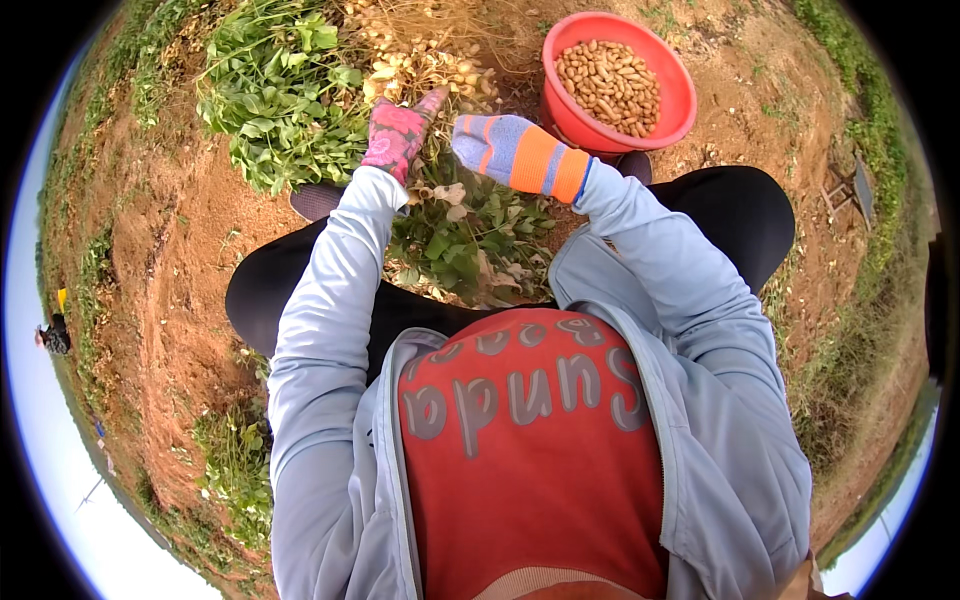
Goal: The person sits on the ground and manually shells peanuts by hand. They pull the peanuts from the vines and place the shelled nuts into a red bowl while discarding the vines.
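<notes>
My left hand [391, 141], in a pink floral glove, is against pulled peanut plants, where leafy stems [281, 90] meet pale pods [424, 67]. Its thumb side reaches toward the pods; what the fingers do underneath is hidden. To the right, my right hand [517, 154] wears a blue-and-orange striped knitted covering. Its tip is just below the pods, apart from the left hand, and the inside of the hand is turned from view. A red plastic basin [679, 112] stands beyond it, holding many unshelled peanuts [607, 86].
Green and dry peanut foliage [465, 240] lies between my bent legs. More plants [236, 457] are on the reddish soil [187, 292] at the left. A small folding stool [851, 191] is far right. A person [54, 335] is at the far left edge.
</notes>
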Tool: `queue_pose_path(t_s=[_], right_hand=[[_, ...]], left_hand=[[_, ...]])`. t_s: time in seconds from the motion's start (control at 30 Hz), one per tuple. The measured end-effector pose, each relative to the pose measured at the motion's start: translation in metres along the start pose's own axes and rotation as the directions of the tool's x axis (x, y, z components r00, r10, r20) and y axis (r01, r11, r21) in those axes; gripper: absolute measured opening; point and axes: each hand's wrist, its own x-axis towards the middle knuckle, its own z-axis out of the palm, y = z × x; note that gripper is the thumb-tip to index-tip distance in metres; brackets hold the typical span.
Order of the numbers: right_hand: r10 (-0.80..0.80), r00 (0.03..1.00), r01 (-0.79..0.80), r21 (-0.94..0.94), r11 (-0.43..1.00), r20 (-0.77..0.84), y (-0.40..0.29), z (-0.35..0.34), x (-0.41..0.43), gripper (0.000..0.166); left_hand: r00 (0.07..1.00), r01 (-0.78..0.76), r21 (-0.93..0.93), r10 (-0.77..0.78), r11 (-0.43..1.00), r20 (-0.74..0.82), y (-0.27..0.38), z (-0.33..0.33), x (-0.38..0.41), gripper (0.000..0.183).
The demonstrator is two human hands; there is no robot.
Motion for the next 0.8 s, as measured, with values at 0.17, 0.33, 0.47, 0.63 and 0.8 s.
queue_pose_path(t_s=[0.17,0.33,0.47,0.63,0.8], right_hand=[[-0.092,0.985,0.115,0.163,0.980,-0.144,-0.019,0.001,-0.003,0.026],[0.023,0.997,-0.060,0.575,0.816,0.072,-0.049,-0.030,-0.020,0.025],[0.094,0.991,0.020,0.808,0.589,-0.092,-0.009,-0.045,-0.005,0.028],[0.325,0.945,-0.296,0.548,0.782,0.047,-0.001,-0.044,0.003,0.029],[0.274,0.957,-0.272,0.032,0.962,-0.098,0.022,-0.014,0.007,0.029]], left_hand=[[0.970,0.173,-0.578,-0.240,0.797,-0.041,0.001,0.009,0.003,0.040],[0.913,0.321,-0.701,-0.405,0.637,0.049,-0.009,0.000,0.008,0.047],[0.999,0.046,0.217,-0.041,0.975,-0.030,-0.003,-0.013,0.000,0.031],[0.981,-0.184,0.440,0.192,0.879,0.025,-0.044,-0.007,0.009,0.036],[0.963,-0.257,0.344,0.270,0.903,0.010,-0.010,-0.012,0.000,0.038]])
